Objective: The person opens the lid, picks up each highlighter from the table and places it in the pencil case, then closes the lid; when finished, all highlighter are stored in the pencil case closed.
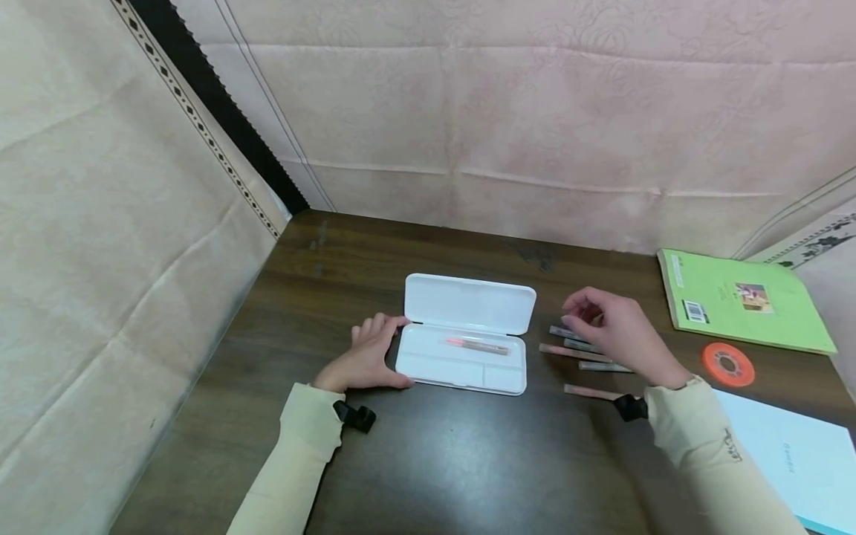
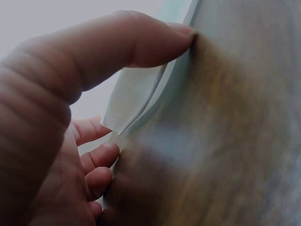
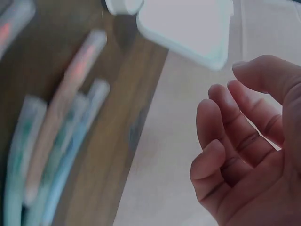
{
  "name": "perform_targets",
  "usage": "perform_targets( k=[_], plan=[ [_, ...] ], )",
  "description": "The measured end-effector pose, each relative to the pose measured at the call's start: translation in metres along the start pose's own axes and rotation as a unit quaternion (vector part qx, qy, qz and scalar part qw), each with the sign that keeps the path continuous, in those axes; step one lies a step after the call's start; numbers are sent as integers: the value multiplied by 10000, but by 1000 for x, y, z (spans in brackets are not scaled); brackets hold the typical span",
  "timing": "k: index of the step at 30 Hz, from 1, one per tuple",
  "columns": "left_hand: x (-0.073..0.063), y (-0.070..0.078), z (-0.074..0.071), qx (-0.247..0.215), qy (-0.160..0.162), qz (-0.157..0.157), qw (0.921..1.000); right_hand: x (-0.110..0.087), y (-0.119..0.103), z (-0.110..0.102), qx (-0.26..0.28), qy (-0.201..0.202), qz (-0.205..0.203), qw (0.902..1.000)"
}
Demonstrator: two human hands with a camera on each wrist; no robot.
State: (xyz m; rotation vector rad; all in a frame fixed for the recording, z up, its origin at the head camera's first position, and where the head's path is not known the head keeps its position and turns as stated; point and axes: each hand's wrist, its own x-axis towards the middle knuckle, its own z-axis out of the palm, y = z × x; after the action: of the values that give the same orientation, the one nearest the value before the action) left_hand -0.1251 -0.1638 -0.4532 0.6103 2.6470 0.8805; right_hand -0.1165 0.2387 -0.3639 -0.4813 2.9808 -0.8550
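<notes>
A white pencil case (image 1: 461, 375) lies with its lid (image 1: 468, 303) raised toward the back. One slim pen with a pink end (image 1: 478, 346) rests inside. At the case's left end is my left hand (image 1: 368, 353), thumb at the front corner and index finger near the hinge; the left wrist view shows the thumb (image 2: 150, 42) across the edge. My right hand (image 1: 615, 331) hovers over several slim pens (image 1: 602, 367) to the right of the case. Its fingers are loosely curved, with nothing between them in the right wrist view (image 3: 235, 136).
Right of the pens lies an orange ring-shaped roll (image 1: 717, 362). Behind it is a green book (image 1: 702, 297), and a light blue book (image 1: 796, 453) is partly under the right forearm. Pale cloth (image 1: 468, 134) hangs behind the dark wooden table (image 1: 428, 461).
</notes>
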Motion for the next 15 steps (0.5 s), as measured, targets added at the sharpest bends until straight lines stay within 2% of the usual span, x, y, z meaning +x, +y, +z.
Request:
perform_targets(
  k=[7, 15],
  plan=[
    [1, -1, 0, 11, 20, 11, 10000, -11, 20, -23, -87, 213, 398, 9989],
    [-1, 0, 1, -4, 21, 13, 10000, -21, 42, -30, -140, 1, 552, 9984]
  ],
)
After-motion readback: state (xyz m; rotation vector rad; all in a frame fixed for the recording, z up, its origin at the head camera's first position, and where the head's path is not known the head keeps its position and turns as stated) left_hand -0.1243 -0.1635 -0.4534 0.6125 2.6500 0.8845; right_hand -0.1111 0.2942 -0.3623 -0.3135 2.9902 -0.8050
